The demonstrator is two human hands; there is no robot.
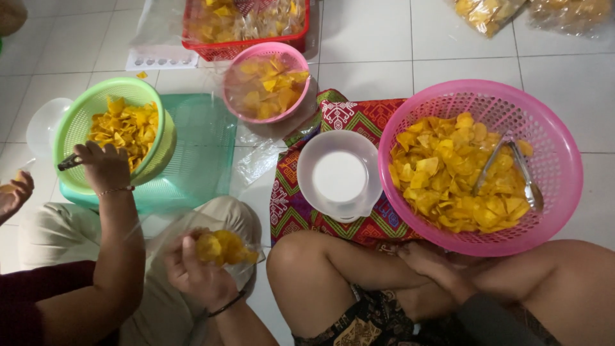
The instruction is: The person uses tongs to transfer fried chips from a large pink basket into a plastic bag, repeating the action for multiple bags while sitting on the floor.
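I see only one of the person's hands, the right hand [430, 261]. It enters from the lower right on a dark sleeve and rests on the crossed bare legs. Its fingers are loosely spread and point left, and it grips nothing. The left hand is out of view, so I cannot report its state. The nearest item is the large pink basket [557, 128], which stands on the tiled floor [384, 45] directly ahead of this hand, its near rim just beyond the knuckles. It holds yellow chips [448, 186]. Metal tongs [529, 186] lie on top of the chips, right of the basket's centre. Their long axis runs roughly away from the body, with the joined end far and the two tips spread toward the legs. A white bowl [338, 174] sits just left of the basket on a patterned cloth [359, 115]. At far left, a co-worker's hand [102, 165] grips a tool over a green basket [83, 96].
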